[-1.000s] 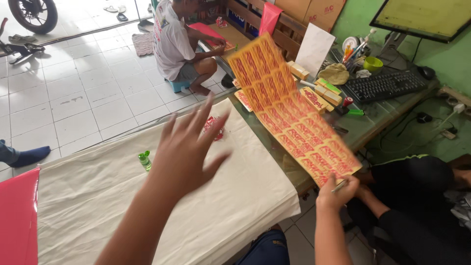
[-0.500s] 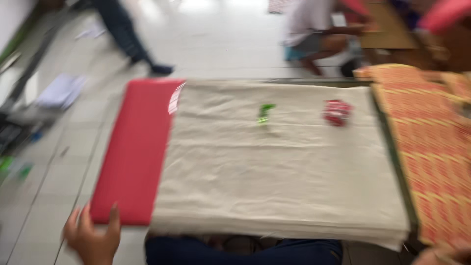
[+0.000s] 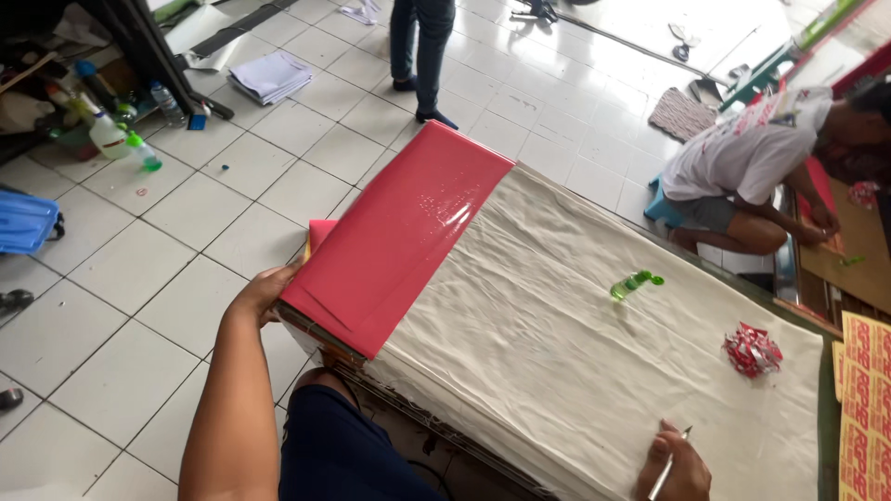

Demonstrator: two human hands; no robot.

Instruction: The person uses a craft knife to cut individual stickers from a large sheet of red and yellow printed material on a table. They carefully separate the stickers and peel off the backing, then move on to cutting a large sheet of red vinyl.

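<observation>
Red glossy sheet (image 3: 394, 241) is lying along the left end of the table (image 3: 826, 436), its long axis running from the near corner away toward the tiled floor (image 3: 139, 269), slanting up and to the right. Left hand (image 3: 264, 292) is gripping the sheet's near left edge, fingers curled under it. Right hand (image 3: 673, 468) is resting on the cream cloth (image 3: 557, 343) at the near edge, closed around a thin pen (image 3: 666, 468) pointing up and right. Green small bottle (image 3: 635, 283) is lying farther out on the cloth.
</observation>
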